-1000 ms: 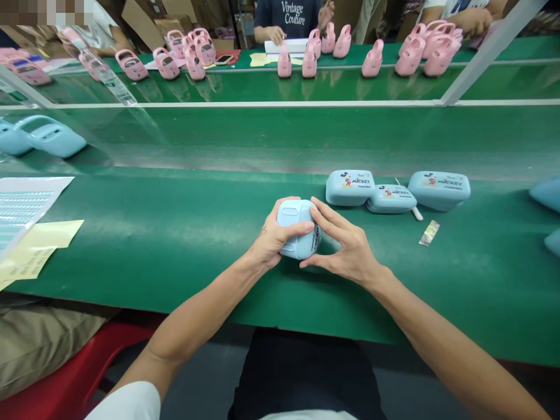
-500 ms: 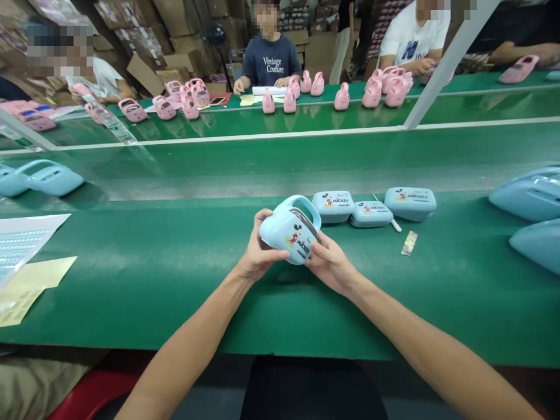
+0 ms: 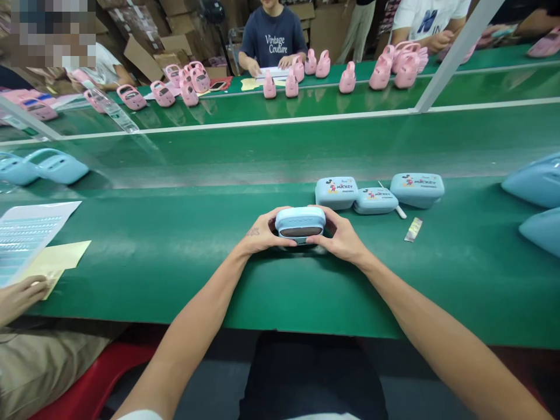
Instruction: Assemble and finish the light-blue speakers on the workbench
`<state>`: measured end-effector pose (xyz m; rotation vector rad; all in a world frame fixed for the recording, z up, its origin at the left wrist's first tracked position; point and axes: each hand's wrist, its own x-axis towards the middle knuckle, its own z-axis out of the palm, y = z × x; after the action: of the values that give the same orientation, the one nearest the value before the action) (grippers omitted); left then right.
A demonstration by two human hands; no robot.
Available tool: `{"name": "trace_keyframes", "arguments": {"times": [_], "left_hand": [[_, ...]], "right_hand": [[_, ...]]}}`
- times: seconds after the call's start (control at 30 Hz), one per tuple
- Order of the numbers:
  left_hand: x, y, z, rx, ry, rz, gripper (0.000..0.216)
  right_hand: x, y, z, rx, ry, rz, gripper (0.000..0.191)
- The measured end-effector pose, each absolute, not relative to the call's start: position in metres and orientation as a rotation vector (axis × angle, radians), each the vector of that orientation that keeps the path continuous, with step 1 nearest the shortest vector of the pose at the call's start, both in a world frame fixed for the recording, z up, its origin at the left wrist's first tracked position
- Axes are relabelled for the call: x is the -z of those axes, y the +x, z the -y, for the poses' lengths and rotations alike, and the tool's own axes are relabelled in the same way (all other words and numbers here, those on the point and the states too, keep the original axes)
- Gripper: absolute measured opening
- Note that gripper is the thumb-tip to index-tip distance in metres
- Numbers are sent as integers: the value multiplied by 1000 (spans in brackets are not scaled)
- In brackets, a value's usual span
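Note:
Between my two hands is a light-blue plastic case (image 3: 300,218), close above the green bench. One rounded side faces me, with a dark strip along its lower part; the printed face and looped handle are out of sight now. My left hand (image 3: 266,232) grips the left end, thumb in front and fingers behind. On the other end my right hand (image 3: 340,234) has the same grip. Just beyond my right hand lie a light-blue Mickey-print case (image 3: 336,192), a flatter one (image 3: 376,200) and a third one (image 3: 417,189).
A small foil packet (image 3: 413,229) and a white stick (image 3: 401,212) lie at right. Larger blue shells (image 3: 536,181) stand far right, others (image 3: 56,166) left. Printed sheets (image 3: 35,233) lie left under a co-worker's hand (image 3: 21,297). Pink cases (image 3: 347,79) line the opposite bench.
Both hands have turned the case, so its Mickey print and handle no longer face me, and it sits lower. A co-worker's hand has appeared at the left papers. The view has tilted down.

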<state>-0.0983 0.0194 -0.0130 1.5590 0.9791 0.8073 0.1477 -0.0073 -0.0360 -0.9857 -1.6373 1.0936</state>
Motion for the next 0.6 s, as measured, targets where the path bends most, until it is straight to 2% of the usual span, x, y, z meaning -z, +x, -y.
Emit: {"name": "trace_keyframes", "arguments": {"times": [0.2, 0.37, 0.47, 0.6], "left_hand": [[15, -93, -24, -843, 1466, -952, 85], [9, -96, -18, -844, 1429, -1017, 81], [8, -105, -23, -978, 1307, -1062, 83], [4, -116, -67, -1413, 1011, -1168, 81]], "right_hand": [[39, 150, 3, -1049, -1029, 1627, 72], [46, 149, -1, -1155, -935, 1595, 87], [46, 148, 0, -1009, -869, 1594, 76], [34, 148, -2, -646, -898, 1711, 49]]}}
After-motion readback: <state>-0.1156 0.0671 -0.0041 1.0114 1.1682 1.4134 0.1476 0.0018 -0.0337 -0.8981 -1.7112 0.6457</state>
